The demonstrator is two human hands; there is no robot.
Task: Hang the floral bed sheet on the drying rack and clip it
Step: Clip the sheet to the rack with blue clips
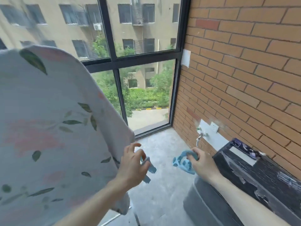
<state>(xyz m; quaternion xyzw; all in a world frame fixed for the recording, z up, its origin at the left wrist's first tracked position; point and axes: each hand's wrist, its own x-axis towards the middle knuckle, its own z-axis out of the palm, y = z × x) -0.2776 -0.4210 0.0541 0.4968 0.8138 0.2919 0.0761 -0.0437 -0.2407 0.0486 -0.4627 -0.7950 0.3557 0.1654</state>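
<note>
The floral bed sheet is hanging draped over the rack at the left, its lower edge falling just beside the person's left hand. That hand is holding a blue clip between thumb and lower fingers, its upper fingers spreading loose towards the sheet's edge. The right hand is curling round a bunch of blue clips, well apart from the sheet, above a dark worn cabinet along the brick wall.
</note>
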